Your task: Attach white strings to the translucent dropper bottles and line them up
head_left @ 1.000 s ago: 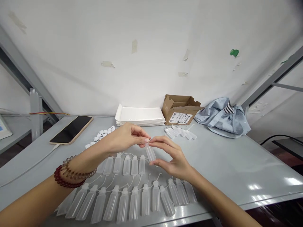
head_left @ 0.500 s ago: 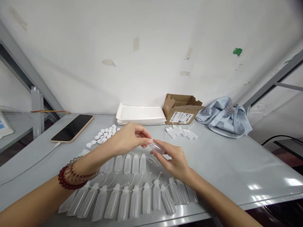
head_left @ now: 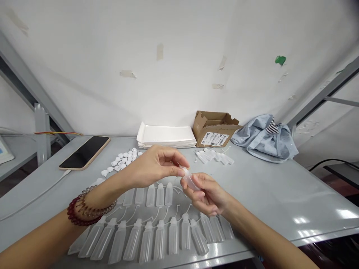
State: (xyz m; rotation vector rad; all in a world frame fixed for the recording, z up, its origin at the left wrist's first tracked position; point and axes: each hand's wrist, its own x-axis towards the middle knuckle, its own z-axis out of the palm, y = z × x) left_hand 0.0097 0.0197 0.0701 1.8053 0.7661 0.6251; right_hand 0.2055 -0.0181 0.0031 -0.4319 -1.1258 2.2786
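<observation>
A small translucent plastic squeeze bottle point(head_left: 192, 182) is held between both hands above the table. My right hand point(head_left: 206, 194) wraps its fingers and thumb around the bottle's body. The thumb and forefinger of my left hand point(head_left: 162, 164) pinch the bottle's top end; whether a cap sits between them is hidden by the fingers. Below the hands, several like bottles point(head_left: 159, 239) lie in a front row, with thin white strips at their necks. A shorter row of bottles point(head_left: 160, 195) lies behind, partly covered by my left forearm. White caps point(head_left: 123, 160) are piled beyond my left wrist.
A phone point(head_left: 84, 153) on a cable lies at the left. Along the wall are a stack of white trays point(head_left: 166, 136), an open cardboard box point(head_left: 214, 129) and a crumpled blue cloth point(head_left: 265, 138). Several small bottles point(head_left: 214, 155) lie before the box on the grey table point(head_left: 269, 198).
My right hand has rolled around the bottle, its fingers now curled under it. The bottle has tilted more steeply, and my left fingertips have shifted slightly right with its top.
</observation>
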